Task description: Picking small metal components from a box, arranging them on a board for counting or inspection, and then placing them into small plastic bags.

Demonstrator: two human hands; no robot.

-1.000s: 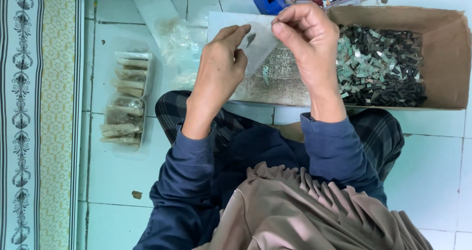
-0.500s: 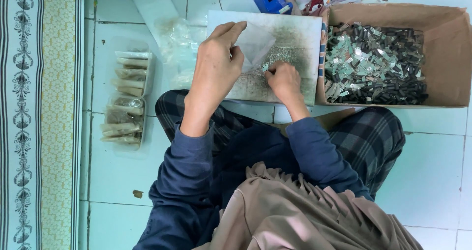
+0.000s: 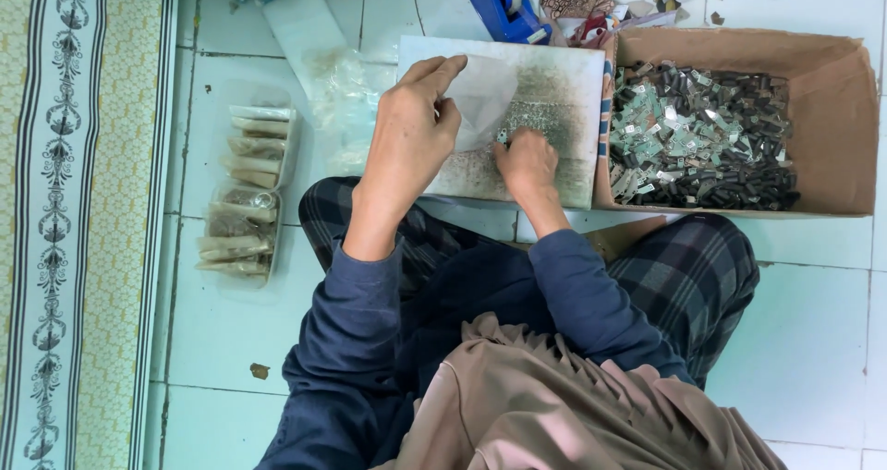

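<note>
Small clear bag held open over a grey board, small parts being pinched up beside it.

Nearest, the right hand (image 3: 525, 160) is curled down on the grey board (image 3: 564, 91), fingertips closed on what look like tiny loose parts; just what it grips I cannot tell. At ten o'clock from it, the left hand (image 3: 411, 123) pinches one clear plastic bag (image 3: 485, 96) by its edge: thin, limp and slippery, best taken at the mouth. At three o'clock, one cardboard box (image 3: 836, 128) holds a heap of small flat metal pieces (image 3: 702, 137), too many to count, probably light and sharp-edged. At nine o'clock, filled packets (image 3: 245, 193) lie on the tiled floor. At twelve o'clock, one blue tape dispenser (image 3: 499, 3).
</note>
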